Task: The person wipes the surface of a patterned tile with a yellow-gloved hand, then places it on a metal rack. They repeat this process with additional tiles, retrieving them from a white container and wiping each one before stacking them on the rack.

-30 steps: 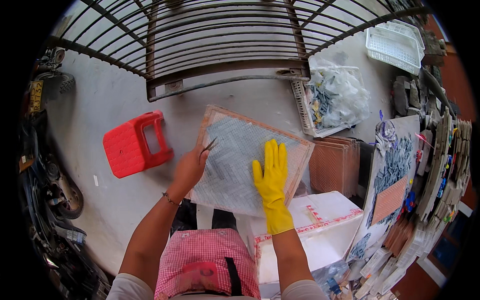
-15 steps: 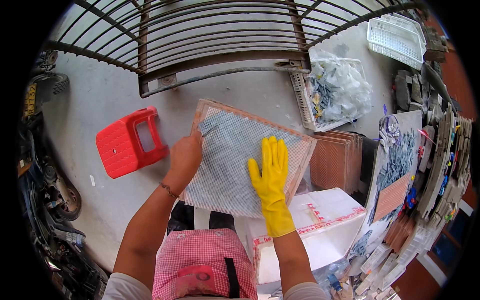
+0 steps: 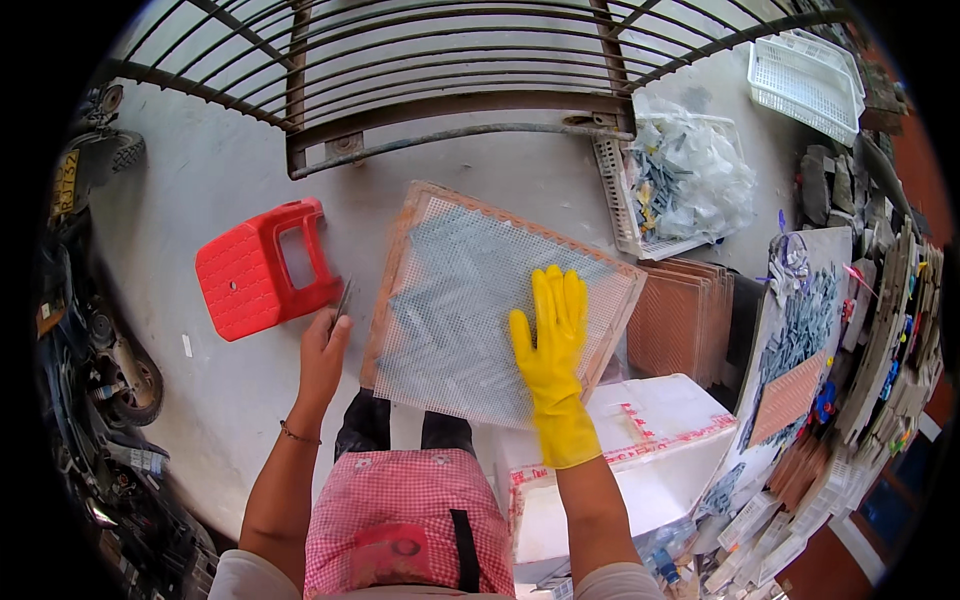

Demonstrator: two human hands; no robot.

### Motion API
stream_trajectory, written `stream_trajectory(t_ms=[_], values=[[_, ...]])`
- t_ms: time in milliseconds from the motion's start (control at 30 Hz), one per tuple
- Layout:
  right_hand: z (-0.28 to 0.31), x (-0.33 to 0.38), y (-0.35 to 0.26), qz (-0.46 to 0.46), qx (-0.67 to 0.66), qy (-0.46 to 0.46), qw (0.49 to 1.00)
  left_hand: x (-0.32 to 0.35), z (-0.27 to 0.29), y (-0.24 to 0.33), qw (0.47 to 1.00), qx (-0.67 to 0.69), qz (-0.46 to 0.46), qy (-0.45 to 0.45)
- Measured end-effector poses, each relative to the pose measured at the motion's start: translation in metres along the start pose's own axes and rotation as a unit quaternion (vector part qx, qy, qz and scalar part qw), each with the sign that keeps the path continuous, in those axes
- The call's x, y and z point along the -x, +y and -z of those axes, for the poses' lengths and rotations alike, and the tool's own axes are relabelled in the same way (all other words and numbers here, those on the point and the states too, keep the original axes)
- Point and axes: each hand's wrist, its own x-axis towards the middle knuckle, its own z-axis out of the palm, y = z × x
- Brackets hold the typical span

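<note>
A square tray (image 3: 495, 300) with a terracotta-coloured rim, covered by a pale mesh sheet over grey mosaic pieces laid in a zigzag, lies tilted across the person's lap and over the corner of a white foam box (image 3: 640, 455) that sits at the tray's near right side. The right hand (image 3: 550, 340), in a yellow rubber glove, lies flat on the mesh toward the tray's right half, fingers stretched and close together, pressing down rather than gripping. The bare left hand (image 3: 322, 352) is at the tray's left edge, just off the rim, fingers curled together around a thin dark tool (image 3: 342, 298) (a blade or pick, too slim to tell which) whose tip points away from the person. By the look of it, the step in hand is working along the tray's left border while the gloved hand keeps the sheet from shifting; a next move would call for steady downward pressure on the mesh and a careful line with the tool close to the rim, so that the pieces beneath stay in pattern. Left of the tray a red plastic stool (image 3: 255, 270) lies on the concrete floor (image 3: 200, 180); beyond the tray stands a metal gate (image 3: 450, 70); right of it a stack of like trays (image 3: 680, 320) and a basket of bagged grey pieces (image 3: 680, 175).
</note>
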Motion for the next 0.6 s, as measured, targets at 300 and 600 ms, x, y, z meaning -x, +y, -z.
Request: stream_trajectory(t_ms=[300, 600], values=[[-0.005, 0.002, -0.003, 0.004, 0.012, 0.008, 1.0, 0.048, 0.002, -0.045, 0.995, 0.021, 0.034, -0.09], [-0.004, 0.001, -0.006, 0.002, 0.041, -0.009, 0.999, 0.031, -0.002, -0.038, 0.99, -0.071, 0.005, -0.118]])
